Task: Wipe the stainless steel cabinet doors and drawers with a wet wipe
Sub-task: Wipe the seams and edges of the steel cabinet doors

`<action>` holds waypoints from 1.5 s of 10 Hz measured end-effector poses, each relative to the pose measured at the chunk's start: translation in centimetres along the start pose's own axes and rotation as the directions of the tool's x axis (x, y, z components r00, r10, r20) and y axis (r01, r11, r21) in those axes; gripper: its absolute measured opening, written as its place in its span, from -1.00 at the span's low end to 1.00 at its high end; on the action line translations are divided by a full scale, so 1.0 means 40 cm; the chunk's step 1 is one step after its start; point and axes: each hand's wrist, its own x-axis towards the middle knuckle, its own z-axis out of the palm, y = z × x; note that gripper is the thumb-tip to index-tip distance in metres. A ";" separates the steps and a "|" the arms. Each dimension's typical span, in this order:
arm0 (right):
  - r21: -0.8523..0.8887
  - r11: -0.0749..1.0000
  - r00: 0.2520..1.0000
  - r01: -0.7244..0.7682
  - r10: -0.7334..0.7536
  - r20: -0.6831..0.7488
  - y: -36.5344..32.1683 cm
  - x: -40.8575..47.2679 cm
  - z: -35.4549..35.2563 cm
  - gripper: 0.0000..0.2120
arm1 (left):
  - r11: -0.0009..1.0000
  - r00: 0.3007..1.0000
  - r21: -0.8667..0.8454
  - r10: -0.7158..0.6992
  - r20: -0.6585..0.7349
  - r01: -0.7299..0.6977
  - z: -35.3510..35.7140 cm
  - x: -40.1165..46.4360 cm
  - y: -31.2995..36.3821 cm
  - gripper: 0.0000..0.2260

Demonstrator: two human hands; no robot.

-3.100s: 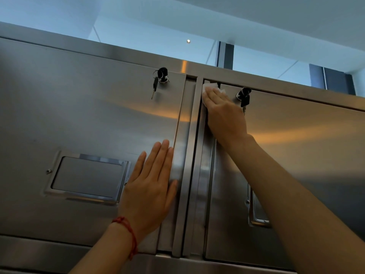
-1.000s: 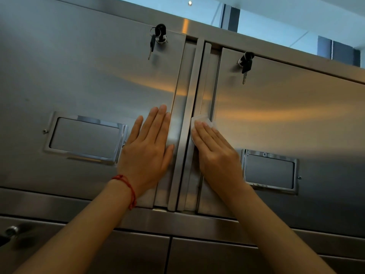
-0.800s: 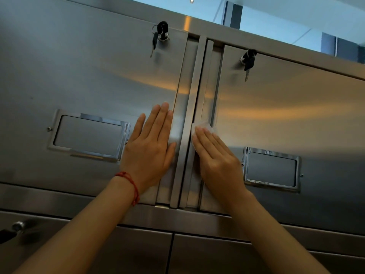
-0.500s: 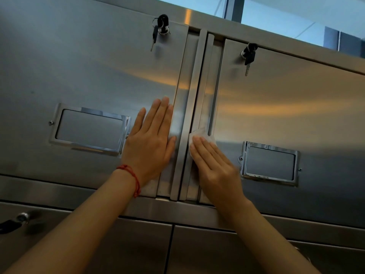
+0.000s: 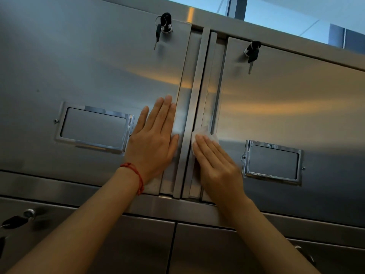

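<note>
Head view: right hand (image 5: pixel 217 165), fingers flat, presses the wet wipe (image 5: pixel 205 134) on the right door (image 5: pixel 296 107) edge strip, left hand (image 5: pixel 154 143) flat on the left door (image 5: pixel 88 66), keys (image 5: pixel 251 54) hanging above, label holders unreadable.

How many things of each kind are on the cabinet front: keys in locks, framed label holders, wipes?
Black-headed keys hanging in locks: 3 (left door, right door, lower left drawer)
Chrome rectangular label holders: 2 (left, right)
White wet wipe: 1
Total: 6
</note>
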 end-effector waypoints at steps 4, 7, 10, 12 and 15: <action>0.015 1.000 1.000 -0.009 0.009 0.015 -0.011 -0.016 0.002 -0.55 | 1.000 1.000 0.007 0.002 -0.012 -0.002 0.003 -0.001 -0.001 -0.47; 0.013 0.999 0.999 -0.044 0.044 -0.014 -0.018 -0.008 0.003 -0.55 | 1.000 1.000 0.003 -0.003 -0.007 0.003 -0.001 -0.001 0.001 -0.47; 0.001 1.000 1.000 -0.008 0.008 0.004 -0.025 -0.026 -0.001 -0.56 | 1.000 1.000 0.007 -0.001 -0.004 0.001 -0.002 -0.001 0.000 -0.47; -0.003 1.000 0.999 -0.011 0.011 -0.031 -0.037 -0.037 0.005 -0.63 | 1.000 1.000 0.009 -0.003 0.006 0.003 0.002 -0.002 0.001 -0.47; -0.001 0.998 0.997 -0.055 0.055 -0.045 -0.023 0.001 0.007 -0.60 | 1.000 1.000 0.010 0.001 0.001 -0.001 0.001 -0.003 -0.001 -0.47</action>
